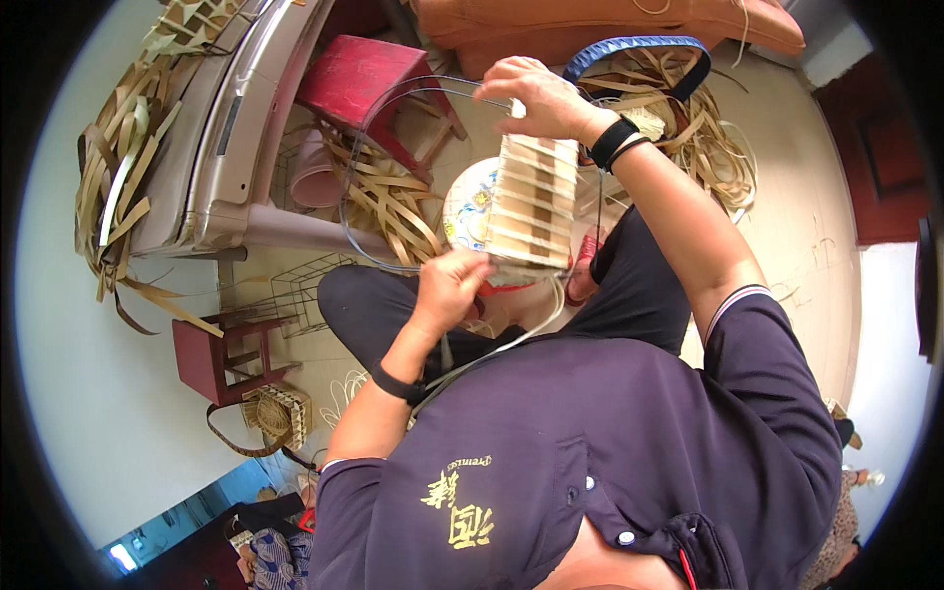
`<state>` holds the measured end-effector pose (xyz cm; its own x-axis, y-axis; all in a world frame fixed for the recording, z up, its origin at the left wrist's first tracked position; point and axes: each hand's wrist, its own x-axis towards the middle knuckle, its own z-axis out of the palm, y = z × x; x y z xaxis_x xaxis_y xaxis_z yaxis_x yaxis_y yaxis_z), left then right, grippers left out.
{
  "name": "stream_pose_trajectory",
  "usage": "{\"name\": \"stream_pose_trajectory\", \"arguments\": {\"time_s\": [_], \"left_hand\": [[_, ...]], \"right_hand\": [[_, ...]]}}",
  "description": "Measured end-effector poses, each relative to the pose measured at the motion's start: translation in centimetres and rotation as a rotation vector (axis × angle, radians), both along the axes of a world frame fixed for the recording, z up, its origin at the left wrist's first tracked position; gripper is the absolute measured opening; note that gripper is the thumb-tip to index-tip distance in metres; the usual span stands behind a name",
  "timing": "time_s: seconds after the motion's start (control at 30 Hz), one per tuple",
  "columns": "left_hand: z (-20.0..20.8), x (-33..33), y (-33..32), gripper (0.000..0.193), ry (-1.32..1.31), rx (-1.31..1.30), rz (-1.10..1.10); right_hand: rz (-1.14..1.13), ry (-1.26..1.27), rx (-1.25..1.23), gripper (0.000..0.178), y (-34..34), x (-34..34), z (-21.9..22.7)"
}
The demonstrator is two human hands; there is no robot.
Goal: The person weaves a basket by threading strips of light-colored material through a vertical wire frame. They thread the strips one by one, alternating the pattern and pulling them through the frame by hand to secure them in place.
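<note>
A box-shaped woven basket point(534, 202) of pale and brown flat strips stands over my lap, its ribbed side facing up. My left hand point(452, 287) is closed at its lower left corner, fingers pinched together. At the basket's far end my right hand point(539, 98) has its fingers bent, thumb below them. A thin dark cord point(344, 187) loops out to the left and runs into both hands. Whitish cords point(521, 336) trail from the basket's near edge toward my left forearm. Under the basket is a round stool top with a coloured pattern point(470, 208).
A red stool point(362, 84) and a pink bucket point(315, 169) stand beyond my left knee. Loose strips lie in a heap point(713, 147) by a blue strap point(639, 44), and hang over the table point(187, 187). A small stool point(211, 359) and a small basket point(277, 411) are at left.
</note>
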<state>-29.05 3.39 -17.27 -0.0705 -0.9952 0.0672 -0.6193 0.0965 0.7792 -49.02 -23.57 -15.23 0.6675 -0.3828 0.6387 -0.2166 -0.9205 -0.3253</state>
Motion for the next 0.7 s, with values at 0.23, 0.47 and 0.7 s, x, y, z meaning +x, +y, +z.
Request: {"name": "stream_pose_trajectory", "arguments": {"time_s": [0.23,0.47,0.7], "left_hand": [[-1.1,-2.7,0.1,0.023,-0.074,-0.071,0.229],[-1.0,-6.2,-0.5,0.019,-0.311,-0.075,-0.004],[0.3,-7.2,-1.8,0.022,-0.348,0.013,-0.146]], "right_hand": [[-0.097,-0.305,0.499,0.026,6.9,-8.4,-2.8],[-0.078,-0.035,0.083,0.033,20.5,-15.5,-6.7],[0.128,0.433,-0.080,0.005,23.5,-12.6,-6.5]]}}
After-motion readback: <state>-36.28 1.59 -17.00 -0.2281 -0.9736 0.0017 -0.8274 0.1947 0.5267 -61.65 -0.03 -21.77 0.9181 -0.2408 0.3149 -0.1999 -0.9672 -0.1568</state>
